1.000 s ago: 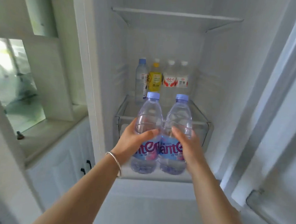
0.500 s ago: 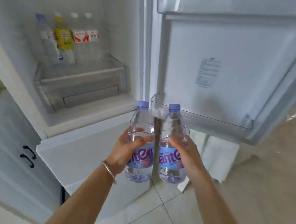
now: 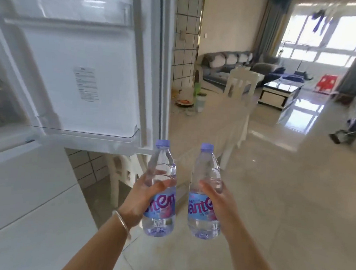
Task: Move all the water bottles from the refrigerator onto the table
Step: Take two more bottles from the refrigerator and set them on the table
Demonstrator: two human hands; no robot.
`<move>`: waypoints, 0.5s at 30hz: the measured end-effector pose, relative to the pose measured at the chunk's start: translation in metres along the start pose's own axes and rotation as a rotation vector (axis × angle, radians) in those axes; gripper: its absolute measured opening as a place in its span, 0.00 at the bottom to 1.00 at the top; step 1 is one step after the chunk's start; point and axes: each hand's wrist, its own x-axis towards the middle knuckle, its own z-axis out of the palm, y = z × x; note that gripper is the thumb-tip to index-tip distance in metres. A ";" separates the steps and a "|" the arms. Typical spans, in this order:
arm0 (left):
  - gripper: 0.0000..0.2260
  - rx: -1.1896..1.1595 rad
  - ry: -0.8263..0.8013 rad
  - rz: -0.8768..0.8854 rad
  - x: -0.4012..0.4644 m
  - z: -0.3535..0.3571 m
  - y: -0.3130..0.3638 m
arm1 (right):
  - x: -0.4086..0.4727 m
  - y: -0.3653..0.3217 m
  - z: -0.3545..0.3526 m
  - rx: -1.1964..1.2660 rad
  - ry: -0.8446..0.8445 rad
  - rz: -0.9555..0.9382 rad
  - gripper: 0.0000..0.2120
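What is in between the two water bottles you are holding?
Nothing. The head view shows the left bottle and the right bottle apart, with only the far-off table and floor showing through the gap.

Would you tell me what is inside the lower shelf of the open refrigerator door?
The clear door shelf shows nothing inside it; only the white door liner is visible through its front. Its far left end is out of sight.
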 end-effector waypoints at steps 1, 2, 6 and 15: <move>0.27 -0.004 0.012 -0.006 0.008 0.026 -0.006 | 0.003 -0.004 -0.027 -0.015 0.004 -0.010 0.26; 0.29 -0.003 0.016 -0.012 0.017 0.051 -0.011 | 0.009 -0.007 -0.052 -0.023 0.002 -0.013 0.23; 0.30 0.003 -0.030 -0.001 0.052 0.134 -0.015 | 0.036 -0.016 -0.133 -0.040 0.022 0.015 0.27; 0.27 -0.009 0.030 0.011 0.154 0.211 -0.027 | 0.142 -0.014 -0.206 -0.031 -0.006 0.044 0.25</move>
